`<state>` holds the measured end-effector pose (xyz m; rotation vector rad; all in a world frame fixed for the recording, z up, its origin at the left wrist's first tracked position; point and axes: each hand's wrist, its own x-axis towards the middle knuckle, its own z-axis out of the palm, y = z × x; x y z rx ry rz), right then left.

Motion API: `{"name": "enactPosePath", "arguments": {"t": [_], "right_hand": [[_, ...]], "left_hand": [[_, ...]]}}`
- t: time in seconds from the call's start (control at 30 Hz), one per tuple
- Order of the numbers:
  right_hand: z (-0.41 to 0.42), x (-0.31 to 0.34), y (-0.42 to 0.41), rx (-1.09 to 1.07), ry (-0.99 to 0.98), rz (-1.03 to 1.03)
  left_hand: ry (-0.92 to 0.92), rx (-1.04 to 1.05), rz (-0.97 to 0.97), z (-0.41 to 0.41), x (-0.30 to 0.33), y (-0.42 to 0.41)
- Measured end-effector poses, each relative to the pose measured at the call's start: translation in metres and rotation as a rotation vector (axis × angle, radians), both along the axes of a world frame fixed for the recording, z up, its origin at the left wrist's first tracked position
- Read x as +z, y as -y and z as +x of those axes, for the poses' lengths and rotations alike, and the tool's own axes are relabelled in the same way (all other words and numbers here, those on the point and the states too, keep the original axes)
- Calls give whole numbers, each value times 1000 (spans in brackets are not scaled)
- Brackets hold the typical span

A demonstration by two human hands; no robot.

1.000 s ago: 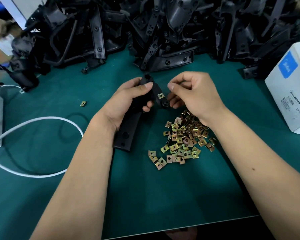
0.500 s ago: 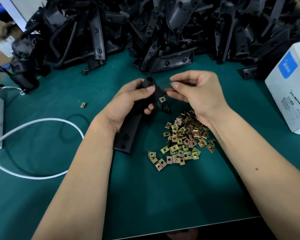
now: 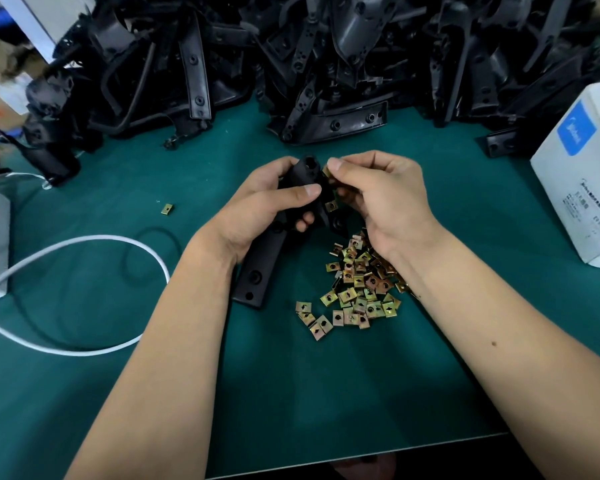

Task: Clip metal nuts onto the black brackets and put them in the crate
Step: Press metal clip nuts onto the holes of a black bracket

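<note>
A long black plastic bracket (image 3: 260,268) is gripped near its upper end by the left hand (image 3: 257,209), fingers and thumb curled round it, its lower end resting on the green tabletop (image 3: 326,393). A small brass-coloured square metal clip nut (image 3: 326,172) is pinched between thumb and forefinger of the right hand (image 3: 385,199), touching the bracket's top edge. A second clip nut (image 3: 331,205) appears already seated just below.

For a clean fit, the nut's open side should probably be lined up square with the bracket edge and pushed until its hole sits over the bracket hole, with the bracket held steady.

The loose heap of brass-coloured nuts (image 3: 357,289) lies at 6 o'clock from the right hand; one stray nut (image 3: 167,209) lies at 9 o'clock. No crate is in view.

On the white cardboard box (image 3: 575,188) at 3 o'clock, a blue label and small print are seen, too blurred to be read.
</note>
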<state>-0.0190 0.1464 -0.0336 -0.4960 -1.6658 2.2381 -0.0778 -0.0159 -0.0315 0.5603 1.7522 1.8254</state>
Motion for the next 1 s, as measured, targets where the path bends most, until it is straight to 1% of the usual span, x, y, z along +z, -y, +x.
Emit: {"name": "enactPosePath", "arguments": {"t": [0.27, 0.5, 0.67, 0.8, 0.87, 0.93, 1.0], "right_hand": [[2, 3, 3, -1, 24, -60], [12, 10, 6, 88, 18, -279], [11, 11, 4, 22, 56, -220], [10, 11, 8, 10, 78, -196], [9, 11, 8, 4, 82, -174], [6, 10, 2, 44, 72, -110], [5, 11, -9, 150, 86, -14]], "left_hand": [[-8, -4, -3, 2, 2, -1], [-11, -50, 47, 8, 3, -8], [-21, -56, 50, 8, 1, -14], [-84, -38, 42, 7, -1, -15], [-87, -27, 49, 6, -2, -15], [-48, -41, 64, 5, -3, -13], [11, -80, 88, 4, -2, -11]]}}
